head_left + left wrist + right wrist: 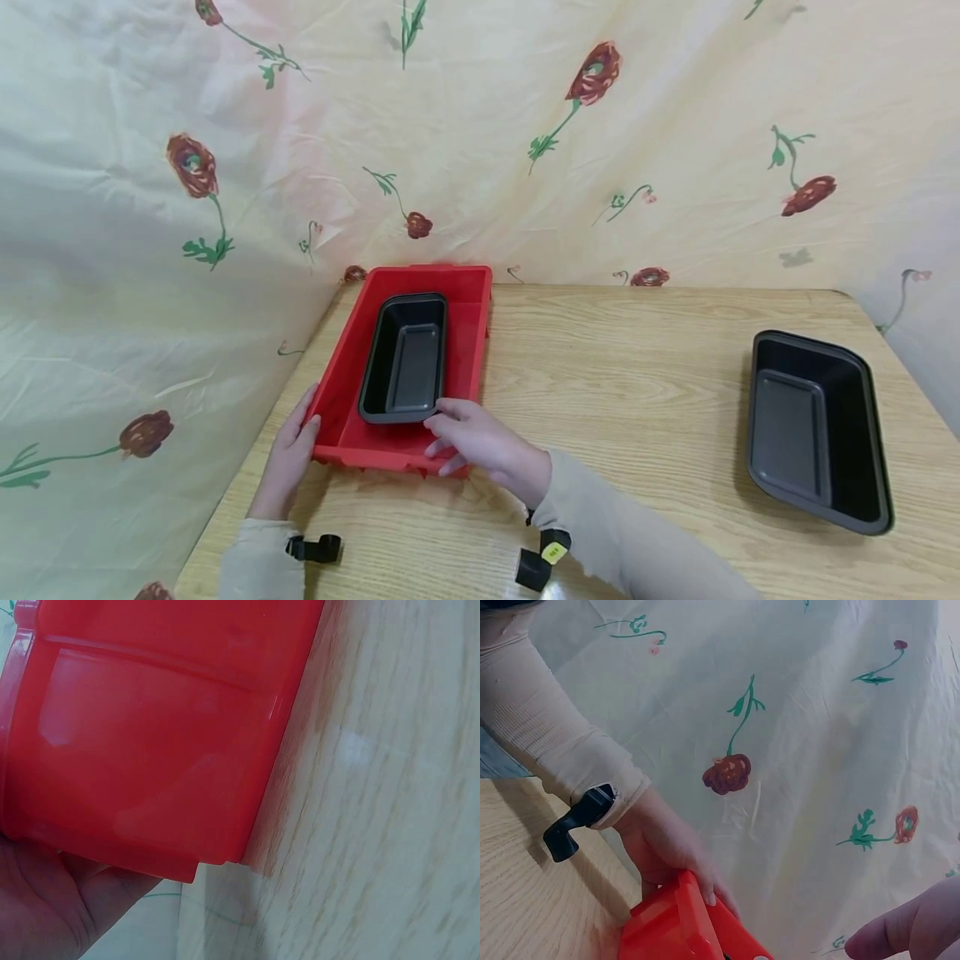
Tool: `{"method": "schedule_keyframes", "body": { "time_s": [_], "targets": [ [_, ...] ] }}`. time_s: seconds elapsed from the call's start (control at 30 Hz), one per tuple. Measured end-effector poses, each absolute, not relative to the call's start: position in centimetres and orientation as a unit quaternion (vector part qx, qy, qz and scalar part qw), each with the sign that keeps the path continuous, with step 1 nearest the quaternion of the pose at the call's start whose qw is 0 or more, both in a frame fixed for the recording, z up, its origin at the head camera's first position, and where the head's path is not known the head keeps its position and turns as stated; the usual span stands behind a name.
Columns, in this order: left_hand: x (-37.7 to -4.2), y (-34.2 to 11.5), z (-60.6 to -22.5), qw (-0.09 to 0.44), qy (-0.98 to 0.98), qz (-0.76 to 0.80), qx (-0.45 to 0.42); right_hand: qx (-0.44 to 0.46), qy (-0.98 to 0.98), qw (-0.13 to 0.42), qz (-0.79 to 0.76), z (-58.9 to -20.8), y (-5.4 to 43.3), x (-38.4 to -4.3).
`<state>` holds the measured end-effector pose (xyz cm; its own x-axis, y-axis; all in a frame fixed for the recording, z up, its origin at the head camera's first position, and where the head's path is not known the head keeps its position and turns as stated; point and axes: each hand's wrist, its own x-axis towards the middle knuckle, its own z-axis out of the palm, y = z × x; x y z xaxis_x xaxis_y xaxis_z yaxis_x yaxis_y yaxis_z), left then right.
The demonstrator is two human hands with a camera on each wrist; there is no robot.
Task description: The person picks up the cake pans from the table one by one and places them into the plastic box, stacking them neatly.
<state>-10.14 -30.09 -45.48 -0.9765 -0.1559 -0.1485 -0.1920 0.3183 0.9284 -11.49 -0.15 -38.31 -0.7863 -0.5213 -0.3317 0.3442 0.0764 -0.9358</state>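
Note:
On the left of the table a red plastic tray (467,342) holds a dark loaf pan (417,358). My left hand (290,450) grips the tray's left wall near the front corner, thumb over the rim. In the left wrist view that hand (45,907) supports the tray's wall (150,765) from below. My right hand (487,442) hovers with relaxed, spread fingers at the loaf pan's near right corner, over the tray's front edge. The right wrist view catches just its fingers (900,930) at the lower right, and the left hand (667,844) on the tray across from it.
A second dark loaf pan (795,433) stands on the right side of the wooden table (622,367). A flowered curtain (480,150) hangs along the back and left edges, close to the tray.

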Motion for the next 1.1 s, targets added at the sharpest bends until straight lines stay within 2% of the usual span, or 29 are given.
{"method": "schedule_keyframes", "body": {
  "time_s": [0.37,1.1],
  "targets": [
    [-10.3,-30.2,-45.6,0.016,0.811,0.574,-0.110,-0.085,0.670,0.277,-0.684,-38.4,1.8,-11.4],
    [-10.2,-30.1,-45.7,0.015,0.814,0.572,-0.102,-0.100,0.698,0.234,-0.670,-38.3,6.4,-10.5]
  ]
}}
